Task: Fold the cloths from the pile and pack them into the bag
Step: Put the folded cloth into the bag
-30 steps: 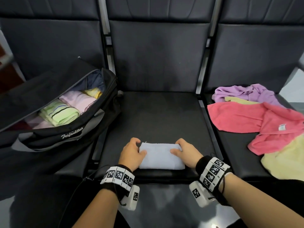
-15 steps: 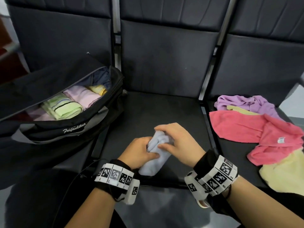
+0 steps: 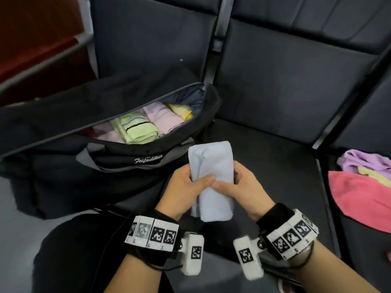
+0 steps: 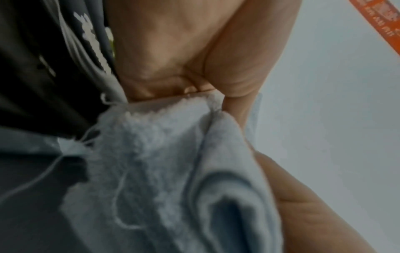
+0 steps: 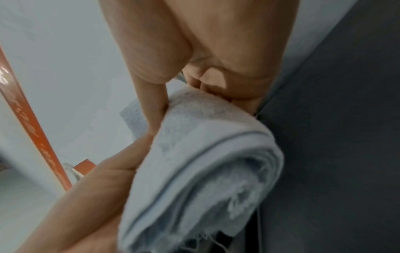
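- Two hands are wrapped around one folded pale blue cloth [image 3: 210, 182] — the left hand [image 3: 186, 191] at its 9 o'clock side, the right hand [image 3: 243, 191] at its 3 o'clock side, thumbs laid across its front.
- The cloth is held lengthwise, lifted clear of the black seat [image 3: 275, 166].
- At 10 o'clock from the hands, the open black bag [image 3: 127, 159] is seen — folded green, pink and yellow cloths are packed inside.
- At 3 o'clock, well apart, the pile [image 3: 364, 187] of purple, yellow and red cloths is spread on the next seat.
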### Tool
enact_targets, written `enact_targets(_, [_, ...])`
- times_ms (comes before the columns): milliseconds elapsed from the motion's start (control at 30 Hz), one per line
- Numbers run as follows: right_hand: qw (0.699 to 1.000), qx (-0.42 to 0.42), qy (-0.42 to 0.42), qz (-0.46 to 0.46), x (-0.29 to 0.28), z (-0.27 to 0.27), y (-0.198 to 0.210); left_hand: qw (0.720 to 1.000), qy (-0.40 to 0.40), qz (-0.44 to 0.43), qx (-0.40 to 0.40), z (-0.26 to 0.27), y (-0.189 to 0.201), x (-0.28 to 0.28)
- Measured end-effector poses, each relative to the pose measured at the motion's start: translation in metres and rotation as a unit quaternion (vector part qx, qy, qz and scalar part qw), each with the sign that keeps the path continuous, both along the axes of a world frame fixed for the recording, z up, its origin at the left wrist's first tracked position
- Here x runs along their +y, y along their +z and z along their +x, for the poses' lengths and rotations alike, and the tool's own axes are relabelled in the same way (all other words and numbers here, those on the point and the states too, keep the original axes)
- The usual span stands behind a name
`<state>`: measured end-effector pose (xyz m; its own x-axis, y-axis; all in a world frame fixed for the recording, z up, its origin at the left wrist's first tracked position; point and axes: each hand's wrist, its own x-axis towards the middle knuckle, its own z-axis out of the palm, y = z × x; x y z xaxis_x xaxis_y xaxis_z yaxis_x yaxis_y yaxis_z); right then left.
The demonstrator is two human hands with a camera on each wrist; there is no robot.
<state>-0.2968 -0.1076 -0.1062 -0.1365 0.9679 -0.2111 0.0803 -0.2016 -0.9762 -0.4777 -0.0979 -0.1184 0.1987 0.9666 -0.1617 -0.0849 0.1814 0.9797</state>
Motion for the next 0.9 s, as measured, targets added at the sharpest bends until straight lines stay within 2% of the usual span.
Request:
enact_targets(167, [0.998, 0.004, 0.053, 0.023, 0.057, -0.051, 0.023, 0.998, 0.048, 0.033, 0.031, -0.059, 0.025, 0.037])
enact_targets(267, [0.996, -0.034, 0.046, 0.064, 0.099, -0.077, 0.037, 0.981, 0.134, 0.047, 0.135, -0.104, 0.030, 0.069])
enact_targets(333, [0.995, -0.043, 0.041, 0.083, 0.124, -0.096, 0.041, 0.951, 0.188, 0.039, 0.242, -0.141, 0.029, 0.088])
enact_targets(433, [0.993, -0.045, 0.032, 0.101, 0.156, -0.129, 0.042, 0.875, 0.187, 0.063, 0.442, -0.188, 0.028, 0.112])
enact_targets(533, [0.992, -0.034, 0.023, 0.118, 0.182, -0.165, 0.041, 0.807, 0.129, 0.033, 0.575, -0.209, 0.027, 0.124])
enact_targets(600, [0.991, -0.033, 0.022, 0.131, 0.194, -0.187, 0.039, 0.778, 0.057, -0.001, 0.626, -0.216, 0.024, 0.124])
enact_targets(733, [0.985, -0.053, 0.091, 0.135, 0.204, -0.217, 0.032, 0.763, -0.042, -0.079, 0.640, -0.230, 0.028, 0.121])
enact_targets(800, [0.969, -0.110, 0.175, 0.136, 0.201, -0.223, 0.023, 0.763, -0.018, -0.104, 0.638, -0.238, 0.030, 0.121])
enact_targets(900, [0.921, -0.225, 0.291, 0.125, 0.196, -0.225, 0.008, 0.801, 0.082, -0.088, 0.586, -0.247, 0.033, 0.125])
